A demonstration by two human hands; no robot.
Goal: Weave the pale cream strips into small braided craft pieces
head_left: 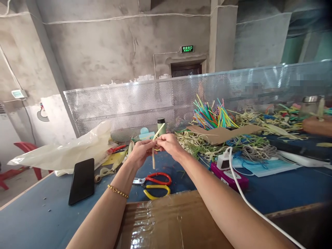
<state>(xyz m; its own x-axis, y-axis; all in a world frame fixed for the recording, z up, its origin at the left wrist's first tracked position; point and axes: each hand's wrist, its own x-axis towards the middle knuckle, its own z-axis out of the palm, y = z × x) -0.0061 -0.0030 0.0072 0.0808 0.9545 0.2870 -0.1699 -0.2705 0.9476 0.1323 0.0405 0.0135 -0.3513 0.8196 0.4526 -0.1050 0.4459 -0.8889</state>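
My left hand and my right hand meet above the table, fingertips pinched together. Between them is a thin pale yellow-green strip; one end points up and right, while a flat pale tail hangs below the fingers. Its exact material is too small to tell, and the fingers hide its middle. Below the hands lie scissors with one red and one yellow handle loop, resting on the blue tabletop. A taped cardboard box sits closest to me, under my forearms.
Left are a black phone and a plastic bag. Behind my hands stands a dark-lidded green cup. Colourful fuzzy stems, dried strips, a purple power block with a white cable and a blue mask lie right.
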